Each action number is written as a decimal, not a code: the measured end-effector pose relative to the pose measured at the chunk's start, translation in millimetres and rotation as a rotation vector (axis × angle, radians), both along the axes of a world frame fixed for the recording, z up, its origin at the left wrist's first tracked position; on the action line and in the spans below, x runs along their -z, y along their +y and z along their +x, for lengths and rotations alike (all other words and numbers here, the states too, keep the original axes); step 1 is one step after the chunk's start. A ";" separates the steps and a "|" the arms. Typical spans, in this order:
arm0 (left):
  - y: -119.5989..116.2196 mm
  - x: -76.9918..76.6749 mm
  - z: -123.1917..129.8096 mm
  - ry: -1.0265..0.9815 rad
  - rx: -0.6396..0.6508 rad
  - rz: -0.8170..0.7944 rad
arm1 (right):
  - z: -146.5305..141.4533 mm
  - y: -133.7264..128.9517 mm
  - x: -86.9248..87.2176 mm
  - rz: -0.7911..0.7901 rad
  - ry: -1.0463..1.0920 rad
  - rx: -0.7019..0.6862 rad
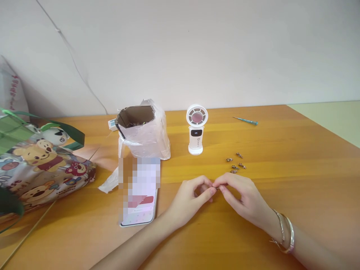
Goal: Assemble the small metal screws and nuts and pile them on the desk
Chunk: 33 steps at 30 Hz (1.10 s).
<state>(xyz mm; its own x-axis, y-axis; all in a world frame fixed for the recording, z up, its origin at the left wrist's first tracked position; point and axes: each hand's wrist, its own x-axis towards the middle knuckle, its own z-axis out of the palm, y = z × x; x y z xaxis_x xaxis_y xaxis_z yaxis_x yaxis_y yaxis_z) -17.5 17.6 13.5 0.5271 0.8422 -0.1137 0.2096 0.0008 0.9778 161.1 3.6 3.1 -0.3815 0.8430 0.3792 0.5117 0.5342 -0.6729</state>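
Observation:
My left hand point(191, 197) and my right hand point(239, 195) meet above the wooden table point(281, 210), their fingertips pinching a tiny metal part point(217, 187) between them. Most of that part is hidden by my fingers. Just beyond my right hand lie several similar small brass-and-steel fittings point(235, 163), scattered loose on the wood. Neither hand touches them. A thin bracelet and a wider bangle circle my right wrist.
A smartphone point(140, 198) lies left of my left hand, its screen partly pixelated. Behind stand a plastic-wrapped cardboard box point(143, 131) and a white handheld fan point(197, 129). A teal precision screwdriver point(244, 120) lies far right; a cartoon-printed bag point(39, 165) sits far left.

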 end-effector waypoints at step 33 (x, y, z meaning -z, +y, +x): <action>0.2 7.0 3.4 -0.015 -0.016 -0.086 | -10.8 0.8 11.5 -0.020 -0.179 0.018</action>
<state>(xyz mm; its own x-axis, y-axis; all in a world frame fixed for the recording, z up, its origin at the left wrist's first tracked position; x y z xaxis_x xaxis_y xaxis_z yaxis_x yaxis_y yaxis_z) -14.1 17.8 6.5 0.5161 0.8377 -0.1786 0.1946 0.0884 0.9769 150.3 4.4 -8.4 -0.4264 0.8570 0.2895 0.6336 0.5113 -0.5806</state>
